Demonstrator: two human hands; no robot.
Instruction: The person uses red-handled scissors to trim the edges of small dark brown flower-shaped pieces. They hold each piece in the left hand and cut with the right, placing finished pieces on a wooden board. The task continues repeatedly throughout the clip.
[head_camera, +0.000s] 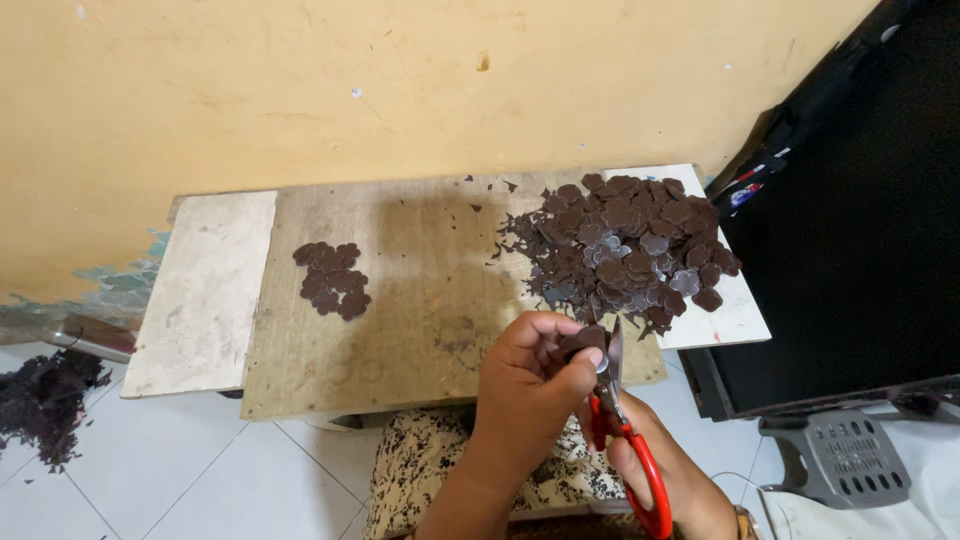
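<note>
Pinched between the fingers of the left hand (530, 385) is a small brown piece (582, 343), held over the wooden board's (420, 300) near edge. Red-handled scissors (625, 430) are gripped by the closed right hand (680, 480), their blades set against that piece.

Red-handled scissors (628, 440), dark-brown cutouts (625, 245)

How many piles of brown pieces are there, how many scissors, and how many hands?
Piles of brown pieces: 3 (small pile on the board, big pile on the board, scrap pile on the floor)
Scissors with red handles: 1
Hands: 2 (left hand pinching one brown piece, right hand on the scissors)
Total: 6
</note>
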